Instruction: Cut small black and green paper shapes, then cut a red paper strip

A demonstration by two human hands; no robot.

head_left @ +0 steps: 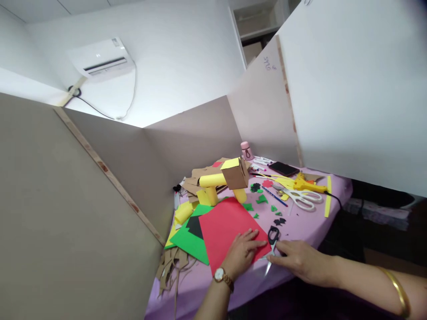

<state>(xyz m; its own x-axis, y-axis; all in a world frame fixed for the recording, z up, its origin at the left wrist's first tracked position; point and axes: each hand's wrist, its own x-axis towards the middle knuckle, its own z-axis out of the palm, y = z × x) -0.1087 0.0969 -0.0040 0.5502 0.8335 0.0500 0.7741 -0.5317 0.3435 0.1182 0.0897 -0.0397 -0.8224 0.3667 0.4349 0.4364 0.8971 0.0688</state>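
Note:
My left hand lies flat on a red sheet, its fingers spread near the sheet's right side. At that sheet's right corner, my right hand has its thumb and fingers on small black-handled scissors. The scissors' handle points away from me and their blades point towards me. Beneath the red sheet are a green sheet and a black piece. Behind it stands a model of yellow paper tubes with a cardboard box at one end.
White-handled scissors, a yellow glue gun with a cord, a blue pencil and a phone lie at the right. A pink bottle stands at the back. Cardboard scraps lie front left. Partition panels enclose the table.

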